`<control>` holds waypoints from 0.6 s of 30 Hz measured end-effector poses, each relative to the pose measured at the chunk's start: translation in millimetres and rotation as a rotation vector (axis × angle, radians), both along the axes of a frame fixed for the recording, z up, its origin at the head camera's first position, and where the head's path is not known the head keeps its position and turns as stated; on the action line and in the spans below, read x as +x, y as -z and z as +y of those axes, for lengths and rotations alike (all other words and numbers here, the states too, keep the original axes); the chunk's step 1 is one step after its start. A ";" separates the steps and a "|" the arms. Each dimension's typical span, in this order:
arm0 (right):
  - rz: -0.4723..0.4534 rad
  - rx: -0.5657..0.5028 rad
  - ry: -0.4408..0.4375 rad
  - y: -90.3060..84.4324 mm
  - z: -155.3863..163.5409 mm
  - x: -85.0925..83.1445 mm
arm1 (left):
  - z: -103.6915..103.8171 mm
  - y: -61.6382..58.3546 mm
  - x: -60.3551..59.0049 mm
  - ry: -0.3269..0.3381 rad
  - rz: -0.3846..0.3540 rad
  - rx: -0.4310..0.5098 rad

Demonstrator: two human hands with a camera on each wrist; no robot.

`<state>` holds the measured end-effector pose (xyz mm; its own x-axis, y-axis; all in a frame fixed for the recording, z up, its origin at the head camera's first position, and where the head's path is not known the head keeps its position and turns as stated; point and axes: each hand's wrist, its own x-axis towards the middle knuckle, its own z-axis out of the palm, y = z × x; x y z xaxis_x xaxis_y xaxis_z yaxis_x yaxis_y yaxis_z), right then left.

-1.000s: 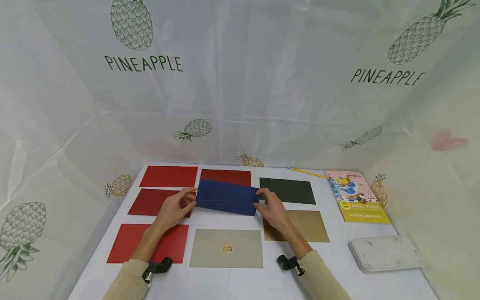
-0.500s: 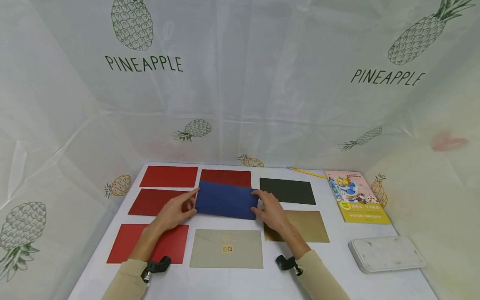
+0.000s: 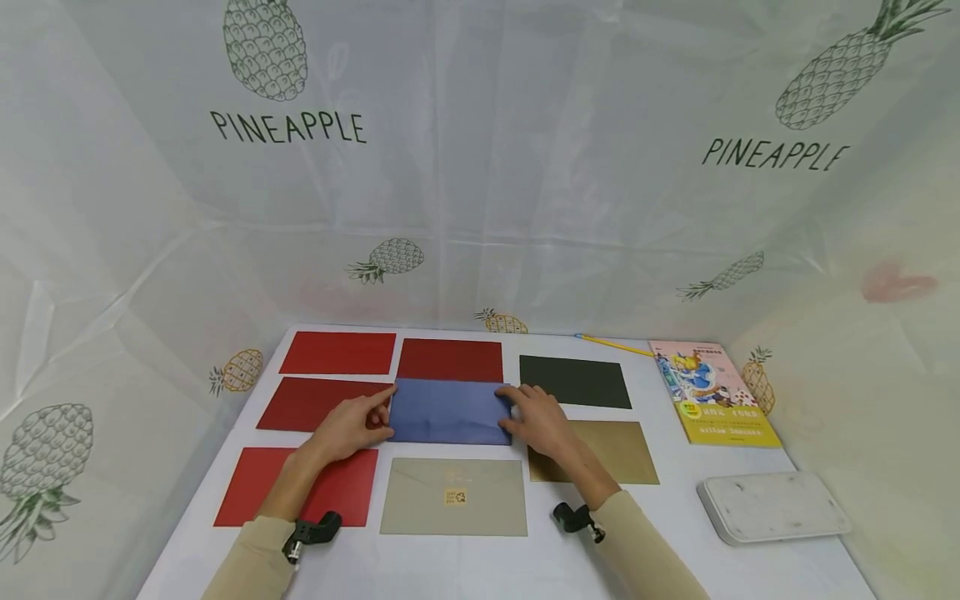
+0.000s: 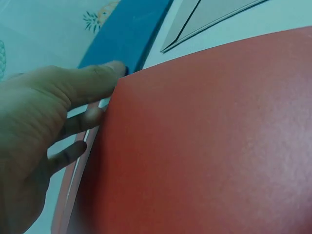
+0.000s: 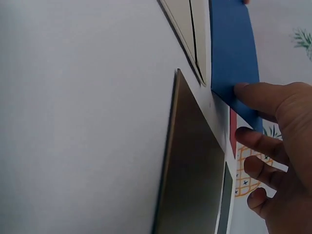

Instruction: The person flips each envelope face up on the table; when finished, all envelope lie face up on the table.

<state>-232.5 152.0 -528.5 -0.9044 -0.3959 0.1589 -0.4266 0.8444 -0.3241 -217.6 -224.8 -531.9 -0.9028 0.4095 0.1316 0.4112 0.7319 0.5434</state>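
A blue envelope (image 3: 450,412) lies in the middle of the head view, between my two hands. My left hand (image 3: 350,426) holds its left edge, index finger at the far corner and thumb at the near one. On the opposite edge, my right hand (image 3: 542,421) grips with thumb and index finger; the right wrist view shows that thumb on the blue face (image 5: 234,53), other fingers curled loosely below. Just in front is a grey-beige envelope (image 3: 420,508) with a small sticker. Behind the blue one sits a dark red envelope (image 3: 450,358).
Three red envelopes (image 3: 337,353) line the left side, the nearest partly under my left forearm. To the right are a dark green envelope (image 3: 576,382) and a gold one (image 3: 615,450). Beyond lie a yellow pencil (image 3: 615,344), a book (image 3: 712,392) and a pale rounded case (image 3: 776,507).
The blue envelope has come down toward me and straightened from its slant; its face looks lighter. The dark red envelope behind it shows more fully. Both hands have stayed at its edges.
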 end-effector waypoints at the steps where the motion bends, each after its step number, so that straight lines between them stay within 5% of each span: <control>1: -0.001 0.016 -0.003 0.1 -0.7 -0.5 | 0.1 0.3 0.2 0.001 0.001 -0.016; 18: 0.003 0.120 -0.068 1.4 0.3 -3.4 | 0.5 3.8 0.5 0.001 0.035 -0.141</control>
